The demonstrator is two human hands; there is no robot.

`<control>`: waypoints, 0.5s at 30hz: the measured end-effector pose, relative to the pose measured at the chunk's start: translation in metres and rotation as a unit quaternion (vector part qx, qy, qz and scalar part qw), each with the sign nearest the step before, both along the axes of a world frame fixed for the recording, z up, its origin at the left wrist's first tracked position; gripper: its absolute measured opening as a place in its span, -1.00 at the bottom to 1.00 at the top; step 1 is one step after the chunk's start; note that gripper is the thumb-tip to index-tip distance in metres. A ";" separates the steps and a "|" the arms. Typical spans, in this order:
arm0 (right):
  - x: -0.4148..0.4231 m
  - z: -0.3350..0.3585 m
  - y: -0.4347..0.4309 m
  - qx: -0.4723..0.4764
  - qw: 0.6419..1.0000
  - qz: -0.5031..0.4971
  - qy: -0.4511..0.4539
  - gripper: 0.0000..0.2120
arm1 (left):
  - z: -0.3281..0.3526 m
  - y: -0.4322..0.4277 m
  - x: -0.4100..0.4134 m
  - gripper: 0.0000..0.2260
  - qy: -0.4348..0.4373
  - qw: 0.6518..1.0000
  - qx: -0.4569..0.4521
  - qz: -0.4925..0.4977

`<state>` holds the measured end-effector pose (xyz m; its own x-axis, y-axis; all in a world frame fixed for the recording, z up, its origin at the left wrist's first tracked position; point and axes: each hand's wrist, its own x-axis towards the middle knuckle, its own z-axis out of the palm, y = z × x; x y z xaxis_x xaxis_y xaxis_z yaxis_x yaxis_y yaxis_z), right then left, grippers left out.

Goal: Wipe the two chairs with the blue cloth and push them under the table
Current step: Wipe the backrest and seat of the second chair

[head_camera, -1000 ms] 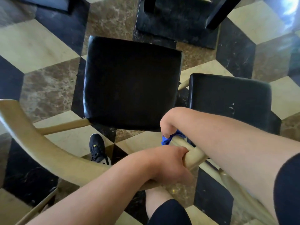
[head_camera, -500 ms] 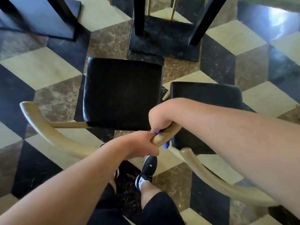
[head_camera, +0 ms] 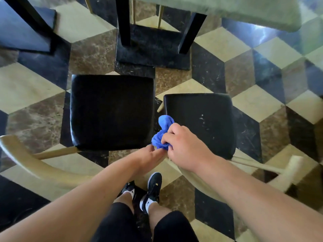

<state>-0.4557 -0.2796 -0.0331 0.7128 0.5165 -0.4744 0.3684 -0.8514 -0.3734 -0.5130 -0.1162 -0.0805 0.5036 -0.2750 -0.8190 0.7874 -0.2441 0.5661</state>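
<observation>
Two chairs with black padded seats and pale wooden curved backs stand side by side on the floor. The left chair [head_camera: 111, 112] is nearer the table than the right chair [head_camera: 201, 123], whose seat shows pale specks. A bunched blue cloth [head_camera: 163, 131] hangs over the gap between the seats. My right hand [head_camera: 181, 145] is shut on it from the right. My left hand [head_camera: 150, 156] lies stretched out below it, fingertips touching the cloth's lower edge; whether it pinches the cloth is hidden.
The table [head_camera: 227, 11] has a grey-green top at the upper right, with black legs [head_camera: 122, 23] on a black base plate [head_camera: 152, 49] just beyond the left chair. Another dark base [head_camera: 26, 32] sits at the upper left. My shoes [head_camera: 152, 187] stand behind the chair backs.
Both hands have come off the wooden backrest end they gripped. The right hand has lifted the blue cloth above the gap between the seats. The view has pulled back, showing the tabletop.
</observation>
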 end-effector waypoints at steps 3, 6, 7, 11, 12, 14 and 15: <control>-0.004 0.000 -0.004 0.007 0.999 -0.052 -0.010 -0.83 | 0.002 -0.011 0.012 -0.76 -0.101 0.989 0.095 -0.047; -0.005 0.000 -0.015 0.029 0.992 -0.122 0.021 -0.81 | 0.001 -0.026 0.026 -0.86 -0.127 0.979 0.148 -0.052; -0.005 0.000 -0.020 0.036 0.988 -0.144 0.041 -0.80 | 0.000 -0.032 0.029 -0.85 -0.126 0.976 0.166 -0.067; -0.011 0.000 -0.052 0.048 0.977 -0.169 0.125 -0.78 | -0.003 -0.051 0.026 -0.74 -0.136 0.951 0.249 -0.125; -0.015 0.001 -0.060 0.058 0.974 -0.165 0.145 -0.78 | -0.004 -0.054 0.020 -0.62 -0.148 0.945 0.262 -0.126; -0.022 0.000 -0.075 0.087 0.972 -0.146 0.164 -0.77 | -0.003 -0.061 0.004 -0.37 -0.202 0.924 0.307 -0.110; -0.025 0.000 -0.081 0.098 0.973 -0.129 0.166 -0.77 | -0.002 -0.065 -0.004 -0.34 -0.252 0.901 0.340 -0.096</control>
